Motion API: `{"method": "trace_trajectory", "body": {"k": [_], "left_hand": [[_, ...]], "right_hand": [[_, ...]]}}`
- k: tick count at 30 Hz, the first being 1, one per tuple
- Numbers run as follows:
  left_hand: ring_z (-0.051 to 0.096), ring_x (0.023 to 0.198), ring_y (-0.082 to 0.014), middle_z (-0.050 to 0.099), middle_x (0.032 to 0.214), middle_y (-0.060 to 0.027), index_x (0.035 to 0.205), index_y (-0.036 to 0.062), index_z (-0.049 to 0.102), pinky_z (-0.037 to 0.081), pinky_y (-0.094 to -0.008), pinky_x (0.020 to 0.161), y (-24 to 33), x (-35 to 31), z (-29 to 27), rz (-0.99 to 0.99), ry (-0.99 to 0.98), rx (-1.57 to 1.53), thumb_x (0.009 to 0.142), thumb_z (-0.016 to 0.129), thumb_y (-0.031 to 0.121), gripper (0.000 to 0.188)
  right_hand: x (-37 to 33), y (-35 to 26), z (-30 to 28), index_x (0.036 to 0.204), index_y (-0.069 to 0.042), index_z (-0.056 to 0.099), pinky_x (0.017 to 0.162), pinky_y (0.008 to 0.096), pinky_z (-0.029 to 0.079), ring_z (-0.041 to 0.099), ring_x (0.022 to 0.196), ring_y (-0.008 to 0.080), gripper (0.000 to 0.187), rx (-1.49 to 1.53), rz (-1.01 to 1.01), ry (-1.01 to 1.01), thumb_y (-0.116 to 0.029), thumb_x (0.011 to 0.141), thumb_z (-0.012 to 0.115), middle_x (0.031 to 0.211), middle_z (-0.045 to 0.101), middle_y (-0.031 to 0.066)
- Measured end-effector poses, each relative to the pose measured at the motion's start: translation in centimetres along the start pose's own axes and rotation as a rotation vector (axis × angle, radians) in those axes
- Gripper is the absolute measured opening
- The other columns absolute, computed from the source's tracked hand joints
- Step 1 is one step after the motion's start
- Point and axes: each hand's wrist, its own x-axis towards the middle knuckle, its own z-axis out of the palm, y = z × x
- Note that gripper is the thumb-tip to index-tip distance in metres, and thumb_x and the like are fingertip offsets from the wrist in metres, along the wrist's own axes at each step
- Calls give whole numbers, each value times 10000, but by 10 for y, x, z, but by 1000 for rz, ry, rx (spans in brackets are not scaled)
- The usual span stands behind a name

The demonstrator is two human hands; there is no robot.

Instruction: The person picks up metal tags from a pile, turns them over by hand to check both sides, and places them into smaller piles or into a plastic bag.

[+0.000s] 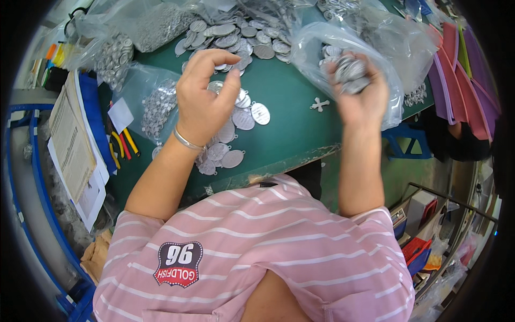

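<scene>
My right hand point(363, 104) is curled round a handful of silver oval medals point(352, 75), palm up, over the mouth of a clear plastic bag point(311, 40). More medals lie inside that bag. My left hand point(203, 96) hovers over the green table, thumb and forefinger apart with no object visible between them. Beneath and beside it lies a loose group of oval medals point(244, 119), each with a small loop. A silver cross point(319, 104) rests alone on the table between my hands. Farther back is a large pile of medals point(225, 37).
Clear bags of small metal parts point(159, 104) stand along the left and back. Pliers point(122, 144) lie by the papers point(72, 139) at the left. A blue stool point(407, 140) stands beyond the table's worn front edge point(300, 160). Pink and purple strips point(456, 75) hang at the right.
</scene>
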Motion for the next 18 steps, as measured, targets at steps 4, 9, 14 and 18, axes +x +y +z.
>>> {"method": "trace_trajectory", "body": {"k": [4,9,14,18], "left_hand": [[619,879,-292,640,949,-134,919,2,637,489,-343,784,-18,-13,-21,-198,-272,73,750,640,39,174],[541,1102,-322,586,1212,-141,1175,28,584,433,-392,951,-27,-36,-19,-10,-458,201,700,772,158,527],[561,976,-289,609,1007,-98,1075,43,627,446,-398,847,-24,-35,0,-4,-576,286,666,772,126,442],[571,855,-270,571,838,-83,985,43,650,464,-363,756,-25,-38,-5,20,-556,263,686,739,59,312]], "right_hand": [[62,-29,-37,1045,31,615,846,369,464,591,943,294,268,-1378,-1045,30,-133,840,561,1032,619,164],[-17,42,-24,984,23,607,805,413,464,573,900,359,277,-1614,-859,-716,-70,733,680,930,595,194],[-41,74,-25,942,-8,556,759,422,468,580,864,334,290,-1823,-676,-903,-48,710,726,865,578,160],[-40,66,-16,901,-11,526,720,404,477,599,817,327,268,-1777,-84,-750,-41,721,723,869,586,169]]}}
